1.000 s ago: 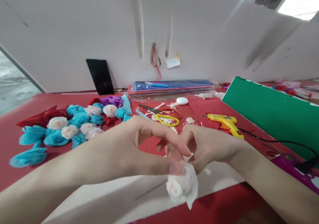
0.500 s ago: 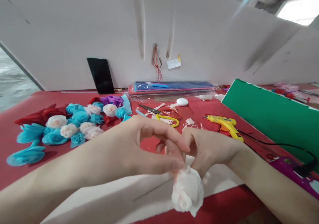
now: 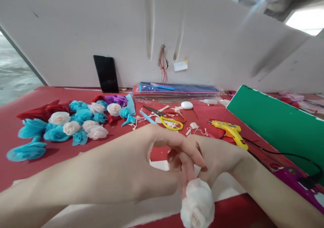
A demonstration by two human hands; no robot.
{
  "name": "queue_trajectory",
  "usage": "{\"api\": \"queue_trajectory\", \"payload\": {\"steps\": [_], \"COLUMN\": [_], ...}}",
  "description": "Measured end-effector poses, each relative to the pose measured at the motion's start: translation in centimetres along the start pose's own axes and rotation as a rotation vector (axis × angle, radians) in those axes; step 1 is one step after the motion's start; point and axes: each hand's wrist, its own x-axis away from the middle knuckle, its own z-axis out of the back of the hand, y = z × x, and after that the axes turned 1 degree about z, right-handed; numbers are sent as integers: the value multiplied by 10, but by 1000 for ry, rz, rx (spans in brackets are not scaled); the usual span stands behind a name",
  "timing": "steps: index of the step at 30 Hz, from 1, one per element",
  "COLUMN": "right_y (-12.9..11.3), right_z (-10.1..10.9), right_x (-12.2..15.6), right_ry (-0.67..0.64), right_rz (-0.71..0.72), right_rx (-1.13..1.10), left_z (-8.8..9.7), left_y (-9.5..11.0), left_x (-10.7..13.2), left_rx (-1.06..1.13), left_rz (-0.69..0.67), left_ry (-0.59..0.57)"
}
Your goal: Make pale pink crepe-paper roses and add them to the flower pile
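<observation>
A white paper rose point(image 3: 197, 202) hangs bloom-down at the bottom of the view, held at its base by both hands. My left hand point(image 3: 162, 163) comes in from the left, its thumb and fingers closed at the rose's base. Behind the bloom, my right hand point(image 3: 215, 157) meets it from the right with bent fingers, also closed there. The exact grip is partly hidden by the fingers. Beneath the hands lies a strip of pale crepe paper point(image 3: 149, 212) on the red table point(image 3: 233, 211).
Blue, white, red and purple paper flowers point(image 3: 82, 116) cluster at left. Scissors point(image 3: 172, 123), a blue pen point(image 3: 148, 116) and paper scraps lie beyond the hands. A yellow glue gun point(image 3: 230, 130), its cord, a purple power strip point(image 3: 293, 177) and a green board point(image 3: 275, 123) occupy the right.
Both hands and the rose have shifted slightly right and down in the view. The bloom is turned a little, its centre facing lower. The camera view has moved slightly.
</observation>
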Motion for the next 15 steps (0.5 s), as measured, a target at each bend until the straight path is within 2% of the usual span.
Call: {"api": "queue_trajectory", "payload": {"steps": [3,8,10,15], "right_y": [1,2,4,9], "right_z": [0,-1,-1,-1], "right_x": [-2,-7,-8,-11], "right_ry": [-5,-37,-43,-28], "right_rz": [-35,-107,-150,-170], "right_rx": [-14,4,19,54], "left_z": [0,-3,-4,-5], "left_y": [2,-2,-3,2], "left_x": [-1,-3,-3,-1], "left_rx": [-40,-24,-38,-63], "left_rz": [9,34,94,154], "left_ry": [13,-85,-97,-78]}}
